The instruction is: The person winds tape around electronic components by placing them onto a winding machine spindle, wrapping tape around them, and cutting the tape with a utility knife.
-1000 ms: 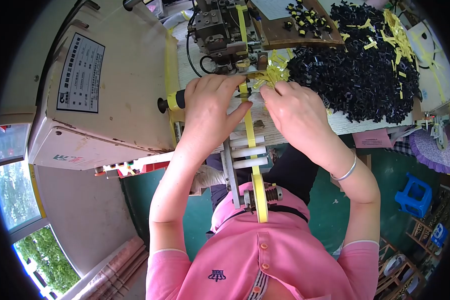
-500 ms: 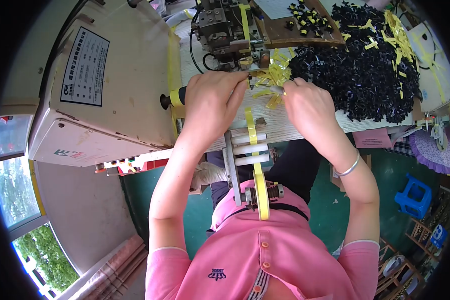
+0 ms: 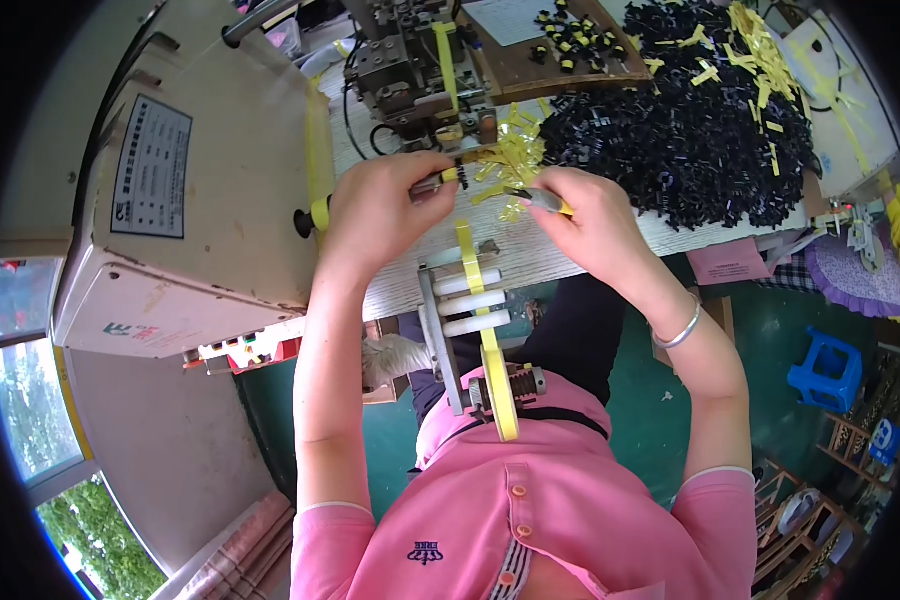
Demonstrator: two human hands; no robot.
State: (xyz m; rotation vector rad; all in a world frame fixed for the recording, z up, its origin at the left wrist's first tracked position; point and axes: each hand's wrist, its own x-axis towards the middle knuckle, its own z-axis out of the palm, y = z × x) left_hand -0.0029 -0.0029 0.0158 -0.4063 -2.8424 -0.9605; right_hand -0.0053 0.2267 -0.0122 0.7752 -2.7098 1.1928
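Note:
My left hand [image 3: 385, 210] is closed, pinching a small black part with a yellow band [image 3: 451, 176] between thumb and fingers. In my right hand [image 3: 595, 215] is a slim hand tool with a grey metal front and a yellow handle [image 3: 547, 202]. Its tip points left, toward the black part but apart from it. Behind both hands lies a heap of yellow tape strips [image 3: 515, 150]. A yellow tape roll [image 3: 499, 390] sits on a bracket in front of my body, its tape running over white rollers [image 3: 470, 302].
A metal machine [image 3: 400, 80] stands behind my left hand. Right of it are a wooden tray [image 3: 510, 75] holding yellow-banded parts and a large pile of small black pieces [image 3: 690, 130]. A beige cabinet [image 3: 210, 100] stands left; a blue stool [image 3: 826, 370] is on the floor.
My left hand has turned so the banded part now shows at its fingertips. My right hand has tilted, showing more of the tool. The whole view has shifted slightly.

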